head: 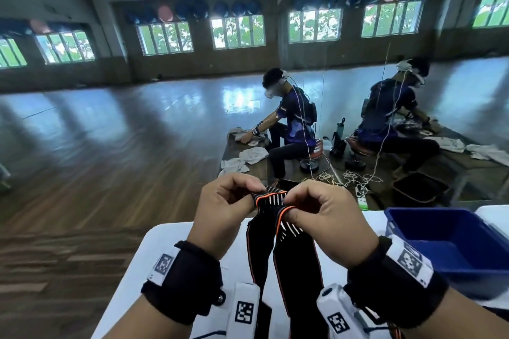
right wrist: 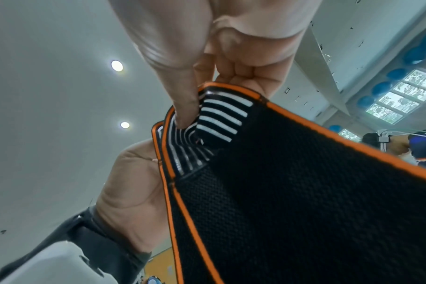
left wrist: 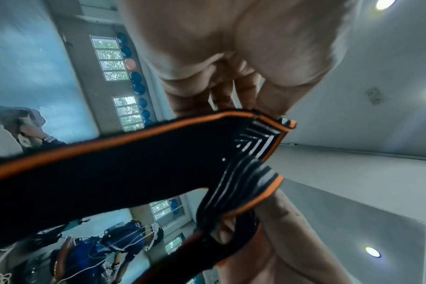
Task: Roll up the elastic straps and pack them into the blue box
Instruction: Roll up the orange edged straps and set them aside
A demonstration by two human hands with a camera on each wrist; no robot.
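left hand [head: 220, 208]: fingers pinch striped end of black orange-edged elastic strap [head: 296, 253]
right hand [head: 327, 217]: fingers pinch same end
box: blue plastic box [head: 440, 239] on white table [head: 165, 242], right

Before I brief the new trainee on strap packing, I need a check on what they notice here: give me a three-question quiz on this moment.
1. True or false: the left hand and the right hand both pinch the striped end of the elastic strap.
2. Where is the blue box? A) at the person's right on the white table B) on the wooden floor C) under the strap
3. Fill in: the strap's edging is ____.

Key: 1 true; 2 A; 3 orange.
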